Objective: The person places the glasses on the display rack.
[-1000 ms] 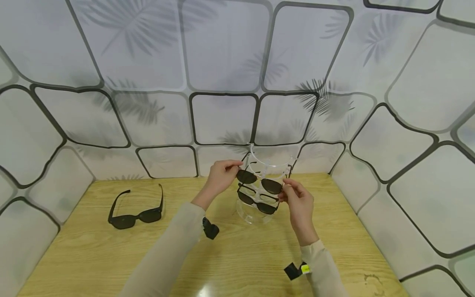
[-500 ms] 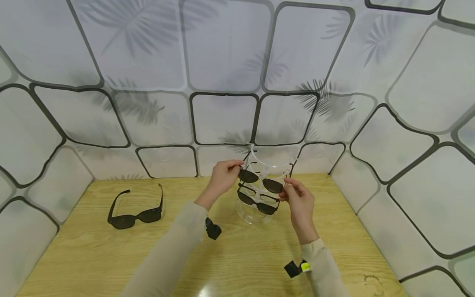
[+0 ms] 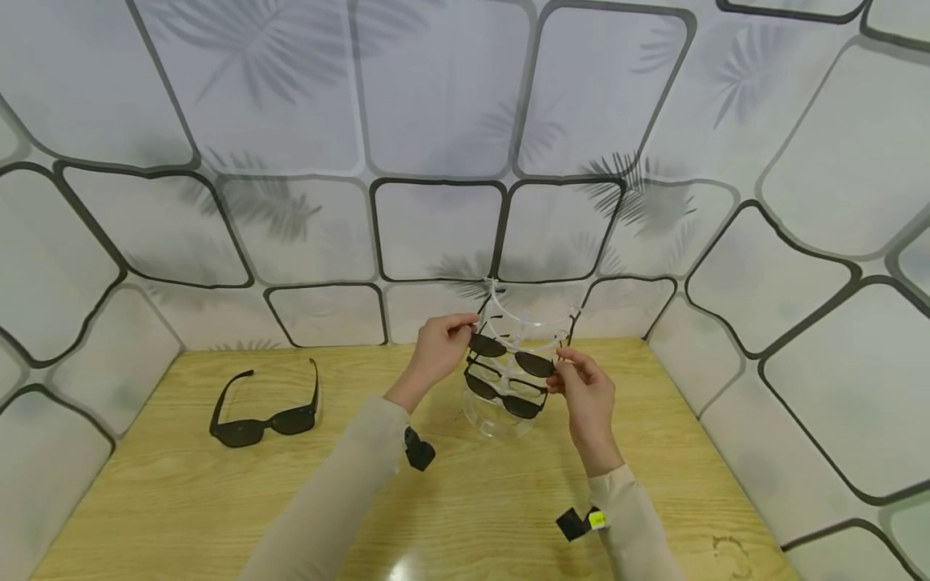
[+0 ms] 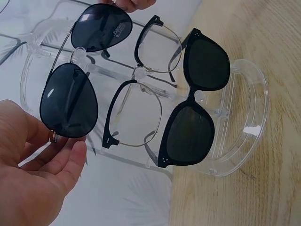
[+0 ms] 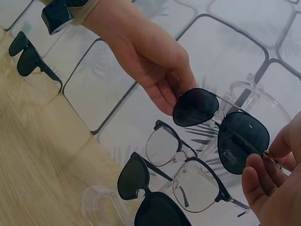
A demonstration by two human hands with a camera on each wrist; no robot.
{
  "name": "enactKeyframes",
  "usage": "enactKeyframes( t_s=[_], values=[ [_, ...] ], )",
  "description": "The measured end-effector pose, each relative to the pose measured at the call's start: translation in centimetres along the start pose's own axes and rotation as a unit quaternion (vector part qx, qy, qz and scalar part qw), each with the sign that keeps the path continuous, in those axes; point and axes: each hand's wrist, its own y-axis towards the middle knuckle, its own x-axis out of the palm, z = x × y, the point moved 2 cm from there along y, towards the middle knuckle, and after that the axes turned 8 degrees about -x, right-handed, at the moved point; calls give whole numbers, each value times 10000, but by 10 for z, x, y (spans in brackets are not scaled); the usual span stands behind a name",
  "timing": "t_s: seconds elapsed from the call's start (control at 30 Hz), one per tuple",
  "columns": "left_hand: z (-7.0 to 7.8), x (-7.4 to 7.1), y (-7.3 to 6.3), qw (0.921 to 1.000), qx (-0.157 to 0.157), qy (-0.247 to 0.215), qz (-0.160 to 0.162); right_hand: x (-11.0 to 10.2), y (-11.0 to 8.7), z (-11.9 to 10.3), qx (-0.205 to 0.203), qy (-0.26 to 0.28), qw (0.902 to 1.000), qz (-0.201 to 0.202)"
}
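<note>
My left hand [image 3: 439,349] and right hand [image 3: 584,399] pinch the two hinge ends of dark aviator sunglasses [image 4: 70,101]. The bridge of these sunglasses sits at a nose peg of a clear acrylic glasses stand [image 4: 254,103], above the other pairs. Below them on the stand rest half-rim eyeglasses [image 4: 109,113] with clear lenses and black brows. Lower still hang black-framed sunglasses [image 4: 190,134]. In the right wrist view, the fingers [image 5: 261,176] of my right hand hold the aviators by the gold hinge.
Another pair of black sunglasses [image 3: 267,428] lies on the wooden table [image 3: 182,516] to the left, temples unfolded. Patterned white walls [image 3: 443,234] close off the back and both sides. The stand's top tier [image 3: 534,323] carries no glasses.
The aviator sunglasses and my left hand have shifted slightly to the right. My right hand has barely moved, and both hands keep their hold.
</note>
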Motion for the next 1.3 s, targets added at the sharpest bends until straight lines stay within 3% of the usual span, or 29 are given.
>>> enactKeyframes(
  t_s=[0.83,1.3],
  values=[
    [-2,2,-3,10000,12,-27,0,-2,0,2,-26,-117,9999,-42],
    [-2,1,-4,9999,117,30,38,-5,-2,3,-211,-596,9979,-139]
  ],
)
